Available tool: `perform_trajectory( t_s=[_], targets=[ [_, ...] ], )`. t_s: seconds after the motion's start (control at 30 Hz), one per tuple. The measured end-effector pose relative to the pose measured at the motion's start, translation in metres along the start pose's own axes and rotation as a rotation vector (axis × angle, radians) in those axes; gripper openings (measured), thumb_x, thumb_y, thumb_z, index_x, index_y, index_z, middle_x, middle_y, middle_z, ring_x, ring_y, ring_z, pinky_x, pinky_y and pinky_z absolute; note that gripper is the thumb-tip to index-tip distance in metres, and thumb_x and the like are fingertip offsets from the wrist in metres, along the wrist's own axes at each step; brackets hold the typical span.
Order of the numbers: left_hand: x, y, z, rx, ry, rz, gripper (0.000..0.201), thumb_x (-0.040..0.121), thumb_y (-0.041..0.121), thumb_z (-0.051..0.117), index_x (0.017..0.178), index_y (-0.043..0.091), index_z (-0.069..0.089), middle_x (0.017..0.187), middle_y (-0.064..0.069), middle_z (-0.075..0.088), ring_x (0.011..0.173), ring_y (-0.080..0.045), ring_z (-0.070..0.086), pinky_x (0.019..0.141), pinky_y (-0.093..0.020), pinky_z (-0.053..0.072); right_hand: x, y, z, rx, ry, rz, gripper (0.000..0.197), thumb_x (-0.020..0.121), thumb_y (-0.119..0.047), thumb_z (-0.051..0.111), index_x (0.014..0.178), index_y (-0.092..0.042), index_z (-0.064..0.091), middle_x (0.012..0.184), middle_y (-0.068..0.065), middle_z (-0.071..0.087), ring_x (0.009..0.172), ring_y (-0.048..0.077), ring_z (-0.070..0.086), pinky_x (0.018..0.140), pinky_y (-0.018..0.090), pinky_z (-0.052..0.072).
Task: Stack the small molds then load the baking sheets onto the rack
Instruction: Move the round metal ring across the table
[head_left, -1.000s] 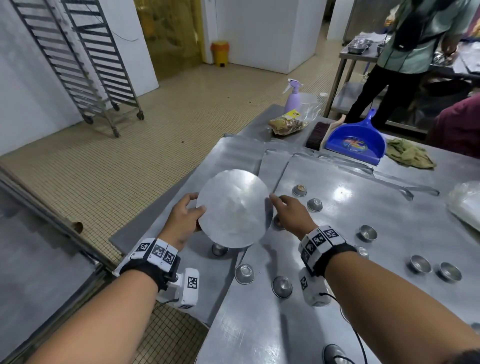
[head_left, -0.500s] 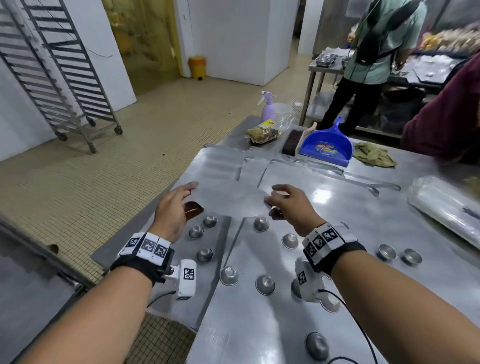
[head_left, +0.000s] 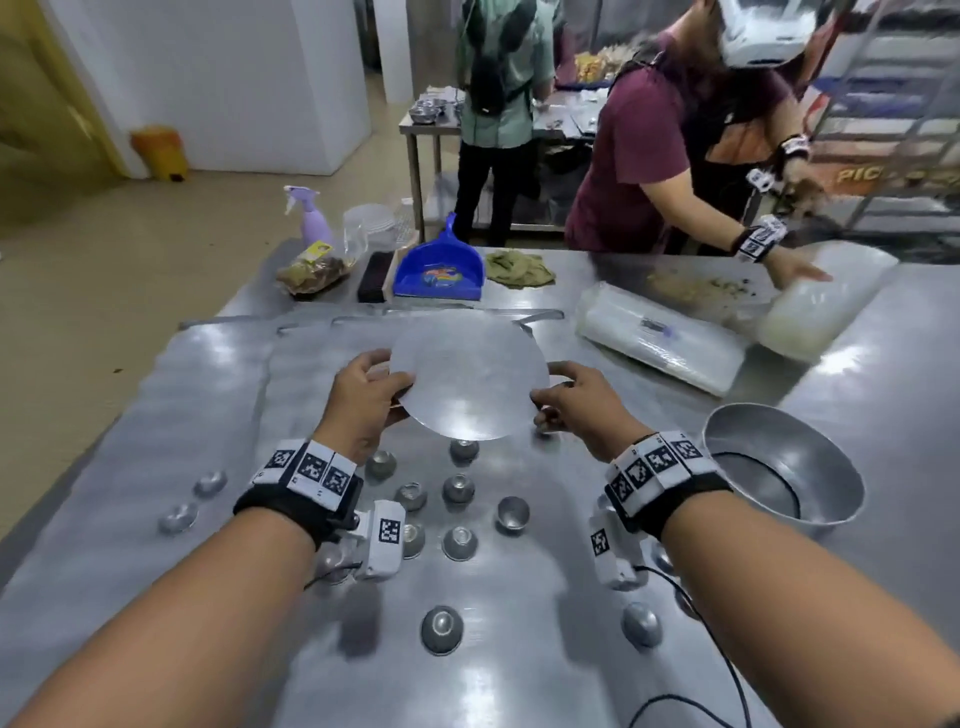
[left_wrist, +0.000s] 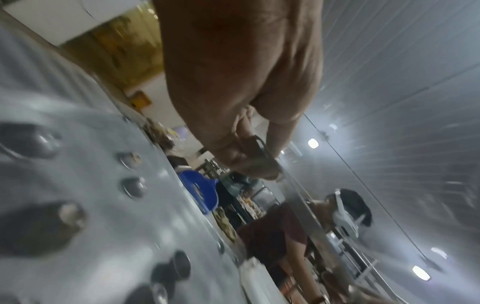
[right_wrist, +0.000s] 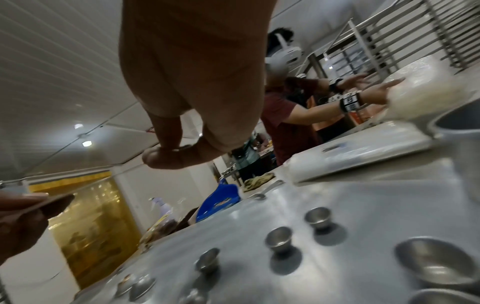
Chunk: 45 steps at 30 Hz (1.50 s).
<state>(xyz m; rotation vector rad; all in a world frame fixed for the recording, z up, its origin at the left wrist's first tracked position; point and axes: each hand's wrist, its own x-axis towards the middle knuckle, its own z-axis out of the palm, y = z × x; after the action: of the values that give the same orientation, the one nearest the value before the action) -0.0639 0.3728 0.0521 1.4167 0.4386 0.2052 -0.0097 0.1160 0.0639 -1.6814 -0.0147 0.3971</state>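
Small metal molds lie scattered, light and slippery, on baking sheets nearest the viewer; above them, left hand and right hand pinch opposite edges of a thin, stiff round metal disc.

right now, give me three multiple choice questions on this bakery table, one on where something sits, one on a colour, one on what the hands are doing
1. Where is the large metal bowl?
A. beside the right forearm
B. under the round metal disc
C. on the floor

2. What colour is the dustpan?
A. red
B. blue
C. yellow

3. How is the round metal disc held?
A. lying flat on the table, untouched
B. in the left hand alone
C. by its edges between the left hand and right hand

Answers: 1 A, it stands on the table by the right forearm. 2 B, plainly blue at the far edge. 3 C, fingers of both hands pinch opposite edges above the small molds.
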Motion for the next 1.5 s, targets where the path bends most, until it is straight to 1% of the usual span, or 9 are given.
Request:
perform_trajectory(
  t_s=[0.1, 0.3, 0.63, 0.77, 0.97, 1.1, 1.2, 1.37, 1.5],
  targets=[
    [-0.017, -0.010, 0.072, 0.035, -0.118, -0.028, 0.049, 0.095, -0.004, 0.061, 0.136, 0.019, 0.047, 0.099, -0.009, 0.069, 0.074, -0.019, 0.071, 0.058, -0.034, 0.062, -0.014, 0.014, -0.065, 0.017, 0.089, -0.001, 0.038, 0.089, 0.006, 0.062, 0.122, -0.008, 0.050, 0.069, 0.016, 0.060, 0.053, 0.025, 0.058, 0.057, 0.033, 0.056],
    [-0.050, -0.044, 0.200, 0.127, -0.163, -0.052, 0.056, 0.093, -0.001, 0.063, 0.143, 0.021, 0.049, 0.102, -0.012, 0.066, 0.089, -0.032, 0.064, 0.081, -0.056, 0.061, -0.038, 0.053, -0.203, -0.041, 0.167, 0.029, 0.040, 0.087, 0.001, 0.068, 0.123, -0.006, 0.053, 0.080, 0.018, 0.062, 0.055, 0.022, 0.059, 0.053, 0.030, 0.051],
    [-0.091, -0.086, 0.339, 0.190, -0.140, -0.031, 0.045, 0.092, -0.002, 0.062, 0.133, 0.016, 0.059, 0.098, -0.016, 0.064, 0.069, -0.018, 0.068, 0.055, -0.032, 0.059, -0.056, 0.114, -0.363, -0.429, 0.372, 0.049, 0.013, 0.084, -0.031, 0.071, 0.097, -0.031, 0.069, 0.099, -0.006, 0.071, 0.095, 0.019, 0.066, 0.083, 0.030, 0.050],
    [-0.093, -0.099, 0.368, 0.233, -0.157, -0.051, 0.048, 0.094, -0.002, 0.061, 0.138, 0.016, 0.055, 0.097, -0.017, 0.072, 0.069, -0.018, 0.073, 0.055, -0.033, 0.059, -0.056, 0.139, -0.386, -0.403, 0.382, 0.111, 0.050, 0.087, -0.031, 0.068, 0.135, -0.024, 0.054, 0.117, 0.002, 0.065, 0.101, 0.023, 0.062, 0.087, 0.031, 0.047],
    [-0.089, -0.105, 0.399, 0.387, -0.199, -0.051, 0.044, 0.092, 0.003, 0.059, 0.129, 0.027, 0.056, 0.093, -0.015, 0.072, 0.076, -0.026, 0.072, 0.057, -0.038, 0.061, -0.046, 0.164, -0.397, -0.348, 0.277, 0.192, 0.051, 0.088, -0.032, 0.061, 0.138, -0.037, 0.048, 0.102, -0.006, 0.067, 0.097, 0.025, 0.066, 0.090, 0.047, 0.056],
    [-0.068, -0.114, 0.410, 0.617, -0.301, -0.034, 0.057, 0.074, 0.026, 0.067, 0.130, 0.029, 0.063, 0.109, -0.010, 0.074, 0.093, -0.033, 0.073, 0.078, -0.056, 0.061, -0.030, 0.178, -0.408, -0.318, 0.243, 0.193, 0.058, 0.080, -0.034, 0.060, 0.136, -0.033, 0.049, 0.104, 0.001, 0.069, 0.097, 0.028, 0.068, 0.091, 0.052, 0.056],
    [-0.065, -0.115, 0.420, 0.764, -0.384, 0.012, 0.044, 0.084, 0.012, 0.065, 0.127, 0.023, 0.068, 0.106, -0.004, 0.074, 0.096, -0.030, 0.072, 0.088, -0.050, 0.058, -0.027, 0.169, -0.411, -0.303, 0.217, 0.206, 0.047, 0.083, -0.025, 0.060, 0.130, -0.032, 0.055, 0.091, -0.001, 0.069, 0.081, 0.021, 0.068, 0.086, 0.048, 0.059],
    [-0.055, -0.121, 0.426, 1.148, -0.399, 0.141, 0.029, 0.085, 0.023, 0.067, 0.113, 0.023, 0.075, 0.103, -0.002, 0.074, 0.096, -0.025, 0.067, 0.075, -0.028, 0.047, -0.017, 0.163, -0.414, -0.262, 0.189, 0.223, 0.037, 0.090, -0.014, 0.055, 0.121, -0.032, 0.060, 0.092, 0.005, 0.072, 0.072, 0.025, 0.070, 0.073, 0.047, 0.060],
    [-0.048, -0.129, 0.423, 1.256, -0.332, 0.173, 0.011, 0.081, 0.029, 0.068, 0.090, 0.025, 0.071, 0.087, -0.006, 0.061, 0.083, -0.033, 0.067, 0.062, -0.031, 0.045, -0.003, 0.172, -0.418, -0.253, 0.192, 0.227, 0.041, 0.087, -0.015, 0.056, 0.125, -0.031, 0.061, 0.093, 0.007, 0.073, 0.074, 0.025, 0.071, 0.064, 0.040, 0.062]
  ],
)
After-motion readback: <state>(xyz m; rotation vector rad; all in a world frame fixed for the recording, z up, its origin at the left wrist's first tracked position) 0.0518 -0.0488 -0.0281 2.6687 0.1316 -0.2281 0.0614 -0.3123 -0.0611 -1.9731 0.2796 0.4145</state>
